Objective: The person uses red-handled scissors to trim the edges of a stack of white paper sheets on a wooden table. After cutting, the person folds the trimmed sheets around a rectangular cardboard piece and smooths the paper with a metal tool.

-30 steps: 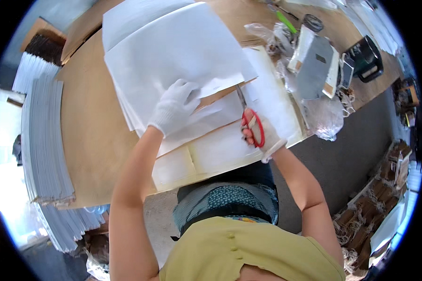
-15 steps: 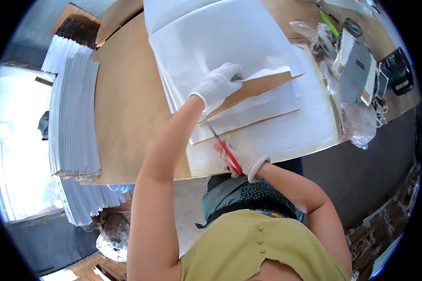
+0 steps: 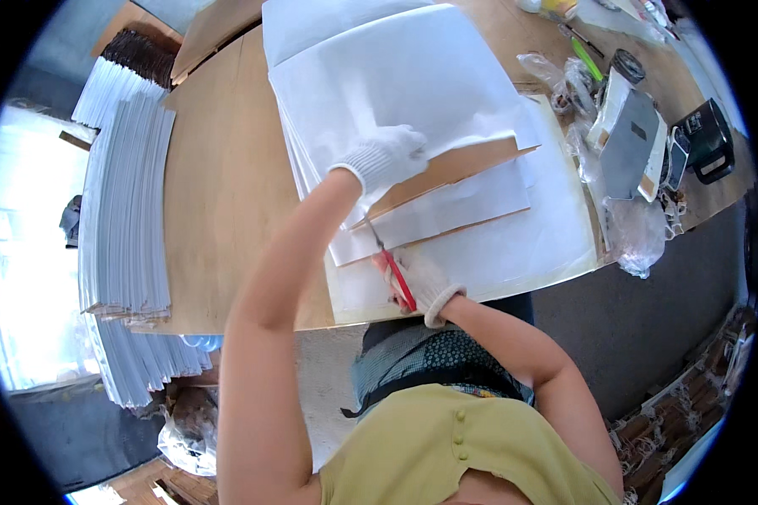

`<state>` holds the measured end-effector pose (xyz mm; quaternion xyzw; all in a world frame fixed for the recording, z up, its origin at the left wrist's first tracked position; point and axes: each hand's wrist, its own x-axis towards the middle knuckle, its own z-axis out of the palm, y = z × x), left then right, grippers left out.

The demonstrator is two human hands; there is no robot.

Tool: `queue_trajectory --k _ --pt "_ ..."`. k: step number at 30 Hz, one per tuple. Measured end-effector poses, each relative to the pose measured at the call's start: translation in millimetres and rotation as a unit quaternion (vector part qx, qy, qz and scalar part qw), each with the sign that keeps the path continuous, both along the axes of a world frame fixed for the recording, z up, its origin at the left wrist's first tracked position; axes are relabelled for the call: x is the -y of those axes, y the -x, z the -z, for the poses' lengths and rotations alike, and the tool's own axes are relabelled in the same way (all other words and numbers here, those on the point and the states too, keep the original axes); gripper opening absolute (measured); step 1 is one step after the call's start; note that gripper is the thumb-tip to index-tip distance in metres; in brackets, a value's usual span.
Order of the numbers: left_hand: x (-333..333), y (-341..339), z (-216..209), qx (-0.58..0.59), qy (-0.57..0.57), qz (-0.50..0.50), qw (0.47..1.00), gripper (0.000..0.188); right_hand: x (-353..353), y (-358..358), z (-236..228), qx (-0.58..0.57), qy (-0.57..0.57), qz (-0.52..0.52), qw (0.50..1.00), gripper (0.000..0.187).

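Note:
A stack of large white sheets with brown undersides (image 3: pixel 370 80) lies on the table in front of me. My left hand (image 3: pixel 387 156), in a white knitted glove, is closed at the near edge of the top sheet, where a brown layer shows. Its fingertips are partly hidden. My right hand (image 3: pixel 417 282), also gloved, with bare skin showing at some fingers, grips red-handled scissors (image 3: pixel 398 279). Their metal blades point up and left at the near left corner of the sheets, just below my left wrist. The exact contact at the tip is hard to make out.
Tall stacks of folded white sheets (image 3: pixel 126 202) line the table's left side. On the right are plastic bags (image 3: pixel 636 231), a grey flat panel (image 3: pixel 633 147), a black mug (image 3: pixel 707 139), a phone (image 3: pixel 677 158), a tape roll (image 3: pixel 627 66) and a green-handled tool (image 3: pixel 587 57).
My left hand has shifted slightly left and down along the sheet edge. My right hand and the scissors stay near the same corner. The whole view has shifted a little.

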<state>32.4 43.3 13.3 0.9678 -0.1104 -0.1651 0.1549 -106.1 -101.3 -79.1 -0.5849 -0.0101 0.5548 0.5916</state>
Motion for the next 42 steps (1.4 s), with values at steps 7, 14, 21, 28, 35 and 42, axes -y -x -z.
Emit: queue_trajectory --k 7,14,21,28,35,42 --pt "-30.3 -1.8 -142.6 0.461 -0.250 -0.106 0.845 0.029 64.4 4.6 -27.3 -0.022 -0.054 0.087 0.995 0.024" --pt "12.0 25.2 -49.7 0.531 -0.048 -0.012 0.846 0.033 105.2 -48.0 -18.5 -0.024 -0.135 0.218 0.966 0.070" --pt "35.9 43.3 47.5 0.196 0.044 -0.026 0.979 0.039 101.5 -65.4 -7.6 -0.130 -0.163 0.214 0.954 0.085" --pt "42.1 32.1 42.9 0.182 -0.008 -0.020 0.983 0.053 103.2 -69.0 2.8 -0.035 -0.125 0.213 0.968 0.086" --pt "42.0 27.6 61.2 0.056 0.126 -0.036 0.990 0.039 99.8 -80.6 -20.5 -0.076 -0.123 0.221 0.965 0.088" --pt "56.2 31.6 -3.3 0.092 0.071 -0.128 0.985 0.051 138.4 -53.2 -26.1 0.011 -0.001 0.149 0.989 0.068"
